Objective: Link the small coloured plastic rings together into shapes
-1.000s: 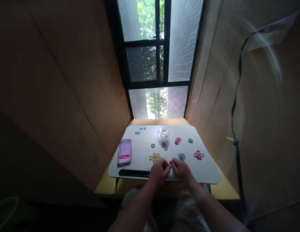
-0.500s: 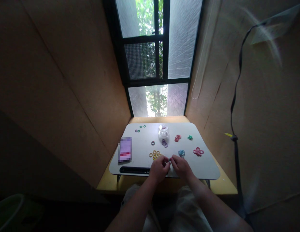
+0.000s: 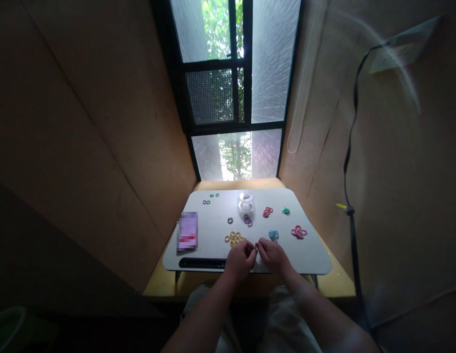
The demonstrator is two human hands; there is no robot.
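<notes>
Close together over the front of the white lap table (image 3: 301,257), my left hand (image 3: 240,258) and my right hand (image 3: 274,255) are both closed, fingertips pinched and nearly meeting. Something tiny and dark shows between them, too small to name. Just beyond my left hand lies a pile of yellow bands (image 3: 232,239), partly covered by its fingers. Small blue bands (image 3: 274,234) sit beyond my right hand. Farther back are purple bands (image 3: 249,221), a dark band (image 3: 230,220), red bands (image 3: 267,212), green bands (image 3: 285,211) and, to the right, pink bands (image 3: 299,232).
A clear rounded jar (image 3: 246,206) stands at the back middle. Several small green and purple bands (image 3: 207,202) lie back left. A blurred purple packet (image 3: 188,231) lies at left, above a black slot (image 3: 201,263). Walls close in on both sides, and a black cable (image 3: 354,255) hangs at right.
The view has shifted slightly, so everything sits a little lower and to the left. My hands stay pinched together at the same place over the table.
</notes>
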